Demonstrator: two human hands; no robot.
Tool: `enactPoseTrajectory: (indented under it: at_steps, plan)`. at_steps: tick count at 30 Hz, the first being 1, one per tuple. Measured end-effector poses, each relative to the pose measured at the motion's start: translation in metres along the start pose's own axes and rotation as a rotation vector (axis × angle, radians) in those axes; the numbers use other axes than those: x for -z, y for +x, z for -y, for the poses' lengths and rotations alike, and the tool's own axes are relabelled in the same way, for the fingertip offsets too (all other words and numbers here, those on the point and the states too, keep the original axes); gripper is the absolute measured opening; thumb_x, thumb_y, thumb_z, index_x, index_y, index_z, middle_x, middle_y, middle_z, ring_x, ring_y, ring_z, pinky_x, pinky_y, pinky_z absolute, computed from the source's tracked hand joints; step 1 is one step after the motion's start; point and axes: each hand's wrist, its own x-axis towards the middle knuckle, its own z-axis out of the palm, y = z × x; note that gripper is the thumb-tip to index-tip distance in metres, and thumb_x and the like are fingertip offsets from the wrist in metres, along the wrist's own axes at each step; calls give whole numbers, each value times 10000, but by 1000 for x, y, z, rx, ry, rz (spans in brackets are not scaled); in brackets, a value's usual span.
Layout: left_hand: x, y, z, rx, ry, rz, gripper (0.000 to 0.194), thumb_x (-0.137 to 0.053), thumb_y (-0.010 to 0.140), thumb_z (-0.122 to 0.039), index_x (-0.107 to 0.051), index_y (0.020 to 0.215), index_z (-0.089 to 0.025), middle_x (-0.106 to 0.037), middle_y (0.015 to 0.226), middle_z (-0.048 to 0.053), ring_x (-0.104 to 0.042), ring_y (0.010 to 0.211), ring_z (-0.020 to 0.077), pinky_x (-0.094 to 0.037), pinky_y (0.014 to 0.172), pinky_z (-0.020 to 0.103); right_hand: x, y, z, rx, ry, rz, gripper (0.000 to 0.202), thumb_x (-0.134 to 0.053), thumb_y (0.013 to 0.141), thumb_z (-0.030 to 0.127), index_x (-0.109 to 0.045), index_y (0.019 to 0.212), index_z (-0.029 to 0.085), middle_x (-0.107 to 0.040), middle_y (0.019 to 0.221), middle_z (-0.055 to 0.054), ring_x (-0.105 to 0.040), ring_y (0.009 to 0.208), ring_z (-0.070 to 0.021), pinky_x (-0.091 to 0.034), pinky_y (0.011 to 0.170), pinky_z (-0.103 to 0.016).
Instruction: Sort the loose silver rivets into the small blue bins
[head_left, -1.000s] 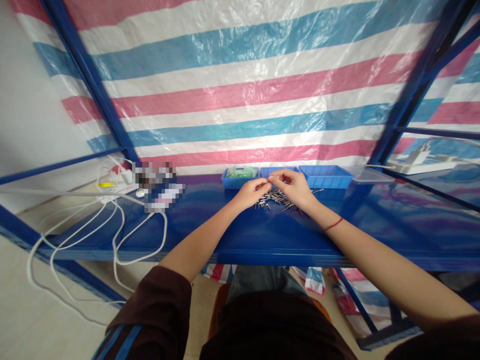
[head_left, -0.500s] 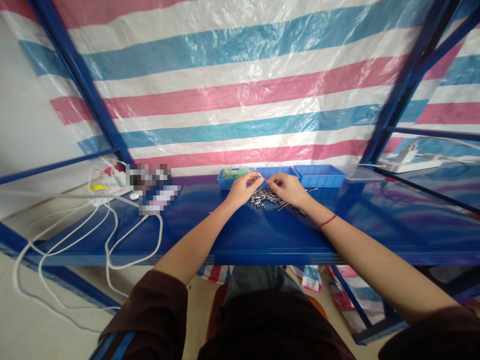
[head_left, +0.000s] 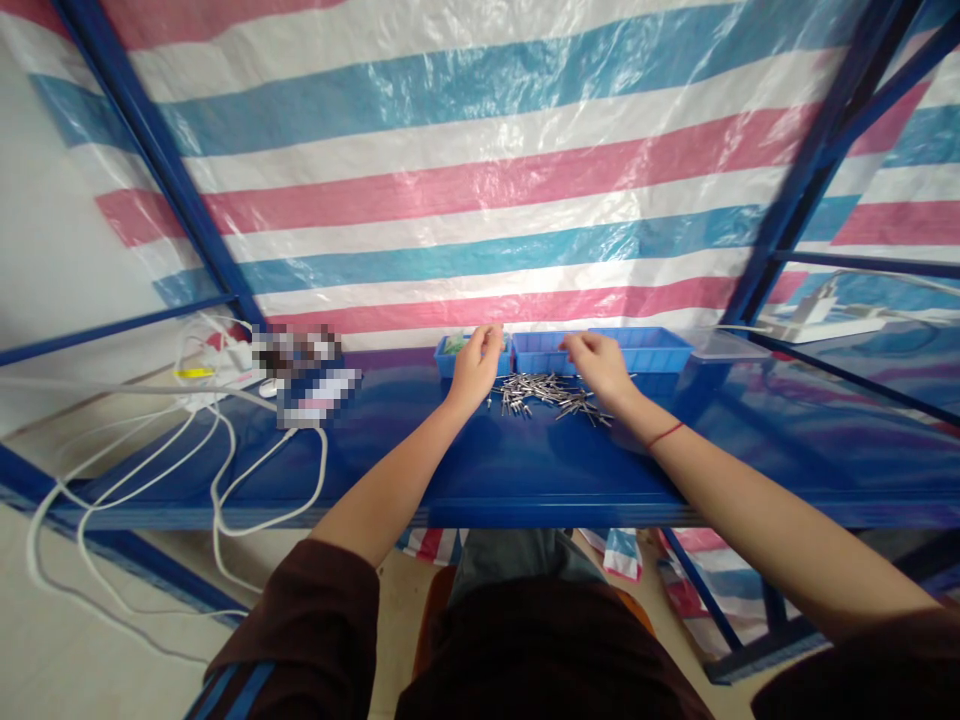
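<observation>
A loose pile of thin silver blind rivets (head_left: 536,393) lies on the blue table in front of the bins. My left hand (head_left: 477,368) is at the small blue bin (head_left: 445,362) holding green and clear plastic pieces, partly covering it. Its fingers are pressed together; what they hold, if anything, is hidden. My right hand (head_left: 601,366) hovers over the front of the middle blue bin (head_left: 536,354), just beyond the rivets. Its fingers are curled closed, and I cannot make out anything in them.
To the right is another blue bin (head_left: 656,352) and a clear plastic lid (head_left: 724,346). White cables (head_left: 322,470) and a power strip (head_left: 217,390) lie at the left; a second white strip (head_left: 832,325) is at the far right. Blue frame posts and striped sheeting (head_left: 480,190) stand behind.
My hands have come apart from over the pile, where they held a thin piece between them. The left moved to the small bin, the right slightly right, uncovering more rivets.
</observation>
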Motion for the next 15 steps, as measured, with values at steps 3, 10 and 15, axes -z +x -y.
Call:
enactPoseTrajectory:
  at_steps: [3, 10, 15]
  plan:
    - [9, 4, -7, -35, -58, -167, 347, -302, 934, -411, -573, 995, -202, -577, 728, 5, -568, 705, 100, -449, 684, 208, -35, -22, 35, 336, -55, 281, 224, -498, 810, 272, -682, 865, 157, -687, 919, -85, -607, 885, -214, -444, 838, -353]
    - [21, 7, -8, -47, -192, -262, 311, -292, 938, -370, -546, 893, -197, -461, 619, -19, -484, 571, 89, -405, 557, 193, -65, -49, 72, 687, -160, 644, 313, -420, 891, 186, -644, 1102, 133, -631, 1164, -128, -581, 1075, -197, -419, 953, -356]
    - [18, 4, -8, -53, -126, -200, 315, -298, 938, -372, -562, 897, -204, -471, 608, -26, -483, 566, 88, -407, 585, 199, -63, -45, 72, 696, -206, 561, 234, -474, 879, 206, -681, 968, 141, -671, 1006, -118, -607, 949, -201, -445, 888, -363]
